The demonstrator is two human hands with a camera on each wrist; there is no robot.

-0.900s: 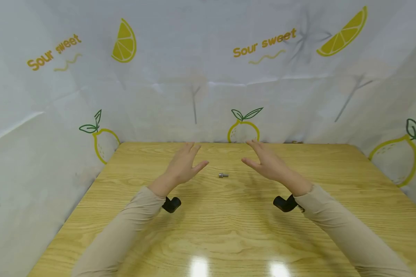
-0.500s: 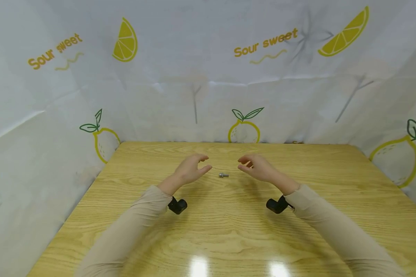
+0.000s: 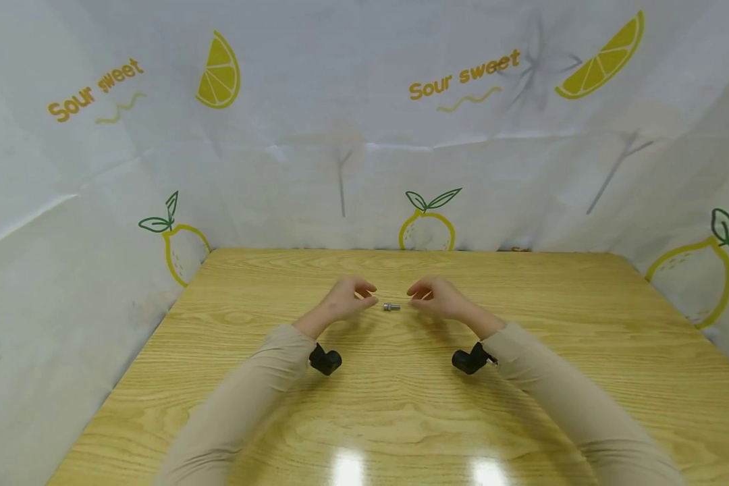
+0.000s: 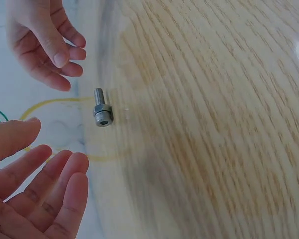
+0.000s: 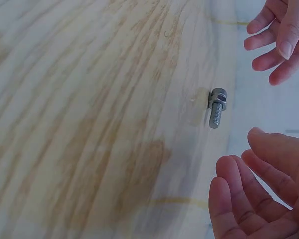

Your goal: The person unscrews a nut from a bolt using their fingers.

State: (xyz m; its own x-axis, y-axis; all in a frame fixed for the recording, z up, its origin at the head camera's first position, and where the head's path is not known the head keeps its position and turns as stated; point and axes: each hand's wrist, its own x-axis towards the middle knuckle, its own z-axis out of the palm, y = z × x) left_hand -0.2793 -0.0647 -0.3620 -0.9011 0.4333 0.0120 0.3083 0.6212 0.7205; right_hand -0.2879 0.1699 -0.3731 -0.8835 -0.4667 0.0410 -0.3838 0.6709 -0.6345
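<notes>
A small silver socket-head bolt (image 3: pixel 391 307) with a nut (image 4: pixel 102 107) threaded up near its head lies on its side on the wooden table. In the head view its head points left and its threaded shank right. My left hand (image 3: pixel 347 300) hovers just left of the bolt, fingers loosely bent, thumb apart from them, holding nothing. On the other side, close to the shank's tip, my right hand (image 3: pixel 439 298) is likewise relaxed and empty. Both wrist views show a gap between the bolt and the fingertips (image 4: pixel 75 184) of each hand.
The light wooden table (image 3: pixel 395 412) stretches around the bolt, with two bright reflections near its front. A white cloth printed with lemons (image 3: pixel 316 182) hangs behind and beside it. Black wrist cameras (image 3: pixel 326 360) sit below both wrists.
Both hands have come inward and lower from either side toward the bolt, and their fingers have bent from nearly straight to loosely curved. The bolt has stayed in place.
</notes>
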